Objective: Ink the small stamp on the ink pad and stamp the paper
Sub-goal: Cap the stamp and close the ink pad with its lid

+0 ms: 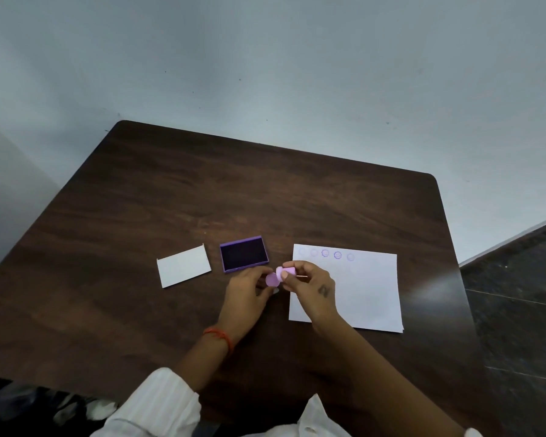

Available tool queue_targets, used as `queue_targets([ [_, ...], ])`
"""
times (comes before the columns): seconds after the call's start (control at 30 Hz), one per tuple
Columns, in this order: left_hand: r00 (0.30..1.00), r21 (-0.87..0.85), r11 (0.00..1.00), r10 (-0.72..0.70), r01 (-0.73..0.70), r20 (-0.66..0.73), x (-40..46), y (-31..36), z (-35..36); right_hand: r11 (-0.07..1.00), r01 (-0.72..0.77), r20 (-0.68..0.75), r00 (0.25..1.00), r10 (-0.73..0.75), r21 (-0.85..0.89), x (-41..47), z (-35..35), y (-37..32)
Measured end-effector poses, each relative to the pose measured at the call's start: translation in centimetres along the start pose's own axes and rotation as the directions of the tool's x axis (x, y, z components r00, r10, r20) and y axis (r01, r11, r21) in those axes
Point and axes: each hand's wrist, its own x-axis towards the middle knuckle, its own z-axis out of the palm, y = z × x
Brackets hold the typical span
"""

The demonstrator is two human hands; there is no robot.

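So both hands are meeting just in front of the ink pad (244, 253), which sits open near the middle of the table (171, 200) with its dark inked face up. The right hand (309, 283) has its fingertips pinched around the small stamp (286, 272), a pale pink-purple barrel lying roughly sideways, long axis running left-right rather than pointing down. The left hand (248, 287) is curled in with fingers narrow around a little round lilac piece (271, 280) right at the stamp's left end. Looks like a cap or the stamp's face end, honestly can't tell which, or whether the two bits are touching or just apart.

The paper (360, 294) lies to the right, partly under the right hand, with a row of faint round purple prints (337, 255) along its far edge. A white card (183, 265), maybe the pad's lid, is off toward the left.

The thing that matters next, I'd say: the pad is just beyond and left of the fingers, very near, but the stamp is on its side. So it needs tipping face-down before it goes onto the ink, and the right hand is the one already holding it.
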Motion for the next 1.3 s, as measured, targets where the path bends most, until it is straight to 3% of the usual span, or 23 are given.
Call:
queue_targets([
  [0.17,1.0,-0.076,0.997,-0.02,0.02,-0.003,-0.1,0.5,-0.6,0.986,0.14,0.002,0.99,-0.14,-0.087,-0.1,0.4,-0.4],
  [0.43,0.995,-0.199,0.975,-0.097,0.096,0.002,-0.2,0.4,-0.8,0.989,0.136,0.055,0.99,-0.133,-0.063,-0.3,0.5,-0.5],
  [0.67,0.994,-0.176,0.979,-0.108,0.106,-0.001,0.0,0.2,-0.8,0.989,0.14,0.123,0.984,-0.132,-0.056,0.1,0.2,-0.3],
  [0.93,0.998,-0.151,0.987,-0.064,0.062,-0.008,-0.1,-0.1,-1.0,0.996,-0.052,0.213,0.976,0.036,0.069,0.3,-0.1,-0.2],
  [1.17,0.995,-0.123,0.988,-0.091,0.094,0.032,-0.3,-0.8,-0.7,0.998,0.007,0.239,0.971,-0.021,0.059,0.1,-0.8,0.1],
  [1.3,0.997,-0.132,0.988,-0.07,0.074,0.034,-0.4,-0.6,-0.7,0.995,-0.073,0.26,0.964,0.052,0.074,0.2,-0.9,0.0],
])
